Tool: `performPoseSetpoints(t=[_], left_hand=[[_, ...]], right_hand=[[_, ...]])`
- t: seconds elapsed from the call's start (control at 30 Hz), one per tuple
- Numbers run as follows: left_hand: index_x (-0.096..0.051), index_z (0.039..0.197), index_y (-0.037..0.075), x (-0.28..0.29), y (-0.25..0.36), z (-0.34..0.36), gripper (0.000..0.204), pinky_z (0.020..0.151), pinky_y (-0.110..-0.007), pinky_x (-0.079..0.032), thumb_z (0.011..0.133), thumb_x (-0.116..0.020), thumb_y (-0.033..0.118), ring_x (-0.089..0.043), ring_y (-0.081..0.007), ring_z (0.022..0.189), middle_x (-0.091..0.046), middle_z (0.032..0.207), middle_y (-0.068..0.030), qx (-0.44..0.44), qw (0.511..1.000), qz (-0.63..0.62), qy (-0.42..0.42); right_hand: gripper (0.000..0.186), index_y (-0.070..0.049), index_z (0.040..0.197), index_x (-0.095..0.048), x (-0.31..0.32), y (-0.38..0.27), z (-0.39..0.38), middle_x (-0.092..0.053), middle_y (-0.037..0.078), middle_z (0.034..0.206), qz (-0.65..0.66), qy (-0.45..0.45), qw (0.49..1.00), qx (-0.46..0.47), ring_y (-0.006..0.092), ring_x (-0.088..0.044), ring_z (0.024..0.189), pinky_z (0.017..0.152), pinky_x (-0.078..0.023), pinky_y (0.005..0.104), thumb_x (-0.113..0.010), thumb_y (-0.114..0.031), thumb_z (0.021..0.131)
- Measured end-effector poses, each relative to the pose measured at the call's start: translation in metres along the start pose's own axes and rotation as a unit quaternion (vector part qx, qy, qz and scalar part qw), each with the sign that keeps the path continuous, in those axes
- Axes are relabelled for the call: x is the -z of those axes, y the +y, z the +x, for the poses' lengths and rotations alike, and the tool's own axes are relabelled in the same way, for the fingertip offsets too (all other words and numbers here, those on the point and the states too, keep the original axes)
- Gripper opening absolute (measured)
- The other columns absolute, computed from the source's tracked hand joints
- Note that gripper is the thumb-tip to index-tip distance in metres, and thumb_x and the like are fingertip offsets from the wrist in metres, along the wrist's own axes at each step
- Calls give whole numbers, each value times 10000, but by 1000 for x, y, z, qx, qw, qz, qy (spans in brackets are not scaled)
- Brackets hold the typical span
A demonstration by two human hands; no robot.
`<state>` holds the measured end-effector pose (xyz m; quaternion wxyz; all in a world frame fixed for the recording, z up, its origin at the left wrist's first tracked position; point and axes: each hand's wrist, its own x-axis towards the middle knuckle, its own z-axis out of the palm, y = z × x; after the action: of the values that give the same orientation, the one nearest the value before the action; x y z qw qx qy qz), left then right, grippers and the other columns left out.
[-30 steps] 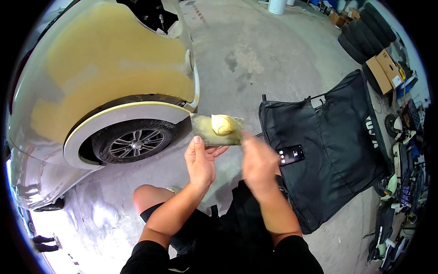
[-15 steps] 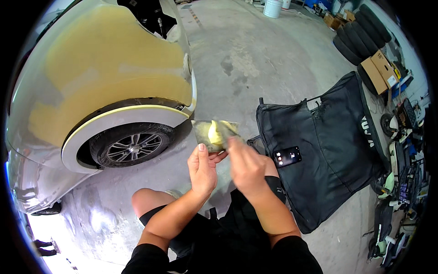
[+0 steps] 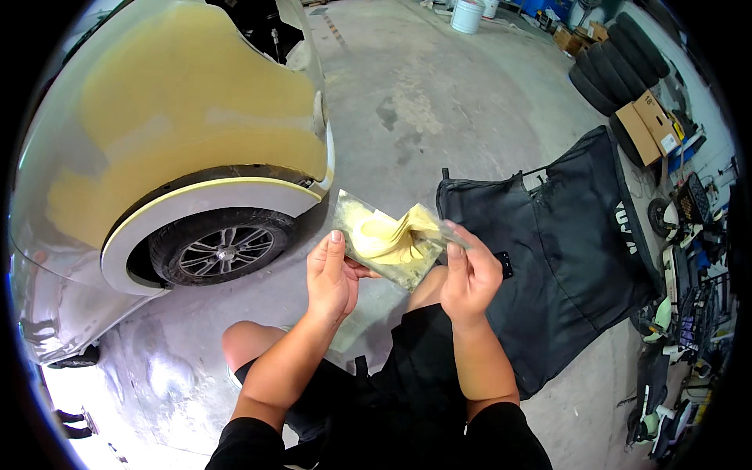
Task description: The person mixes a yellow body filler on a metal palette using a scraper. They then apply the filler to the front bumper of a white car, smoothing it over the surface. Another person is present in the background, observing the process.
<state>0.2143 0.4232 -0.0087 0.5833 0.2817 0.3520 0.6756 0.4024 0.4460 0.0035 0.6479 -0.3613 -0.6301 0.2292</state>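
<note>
My left hand (image 3: 331,274) grips a thin, square mixing board (image 3: 411,278) by its near left edge, thumb on top. Pale yellow body filler (image 3: 382,241) lies across the board in a thick folded swirl. In my right hand (image 3: 471,274) a putty spreader (image 3: 453,233) is pinched between thumb and fingers, its blade end in the filler at the board's right side. Some filler is piled up on that blade. To the left stands a car panel (image 3: 196,86) with yellowish filler patches above the wheel (image 3: 223,252).
A black fabric cover (image 3: 568,258) lies on the floor at my right, a phone (image 3: 504,265) on it, partly behind my right hand. Farther back are stacked tires (image 3: 619,66), a cardboard box (image 3: 650,125) and a white bucket (image 3: 467,16). Scooters (image 3: 658,384) line the right side.
My right hand has moved right and turned, and the spreader now shows with filler on it. The board has tilted and turned, with its filler now in a broader fold.
</note>
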Motion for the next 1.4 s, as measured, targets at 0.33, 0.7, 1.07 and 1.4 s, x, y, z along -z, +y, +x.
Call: performPoseSetpoints(t=[0.33, 0.7, 1.07, 1.4], left_hand=[[-567, 1055, -20, 18, 16, 5, 332, 612, -341, -606, 1044, -429, 282, -688, -194, 760, -672, 923, -102, -147, 980, 132, 27], [-371, 1378, 0, 12, -6, -9, 464, 757, -391, -597, 1057, -339, 332, -662, -274, 1006, -575, 1239, -165, -172, 969, 175, -33], [-551, 1284, -22, 9, -4, -15, 377, 710, -345, -608, 1048, -418, 239, -680, -182, 869, -685, 1009, -117, 16, 943, 287, -167], [-587, 1045, -21, 4, -8, -6, 276, 565, -281, -587, 1025, -495, 238, -679, -155, 684, -681, 881, -90, -46, 987, 149, 25]], right_hand=[[132, 52, 991, -677, 23, 14, -16, -674, 164, 913, -69, -161, 982, -76, 217, -648, 766, 692, -497, 286, -629, -14, 888], [151, -34, 859, -659, -27, 28, -54, -625, -14, 738, 346, 39, 826, -443, 57, -564, 613, 543, -480, 221, -649, -161, 938], [168, -63, 805, -613, -4, 45, 1, -627, -21, 767, 369, 82, 860, -342, 50, -588, 633, 537, -496, 212, -621, -138, 955], [192, 68, 1061, -623, -9, 18, -18, -648, 72, 871, 172, -9, 974, -149, 88, -580, 711, 618, -491, 245, -573, -94, 970]])
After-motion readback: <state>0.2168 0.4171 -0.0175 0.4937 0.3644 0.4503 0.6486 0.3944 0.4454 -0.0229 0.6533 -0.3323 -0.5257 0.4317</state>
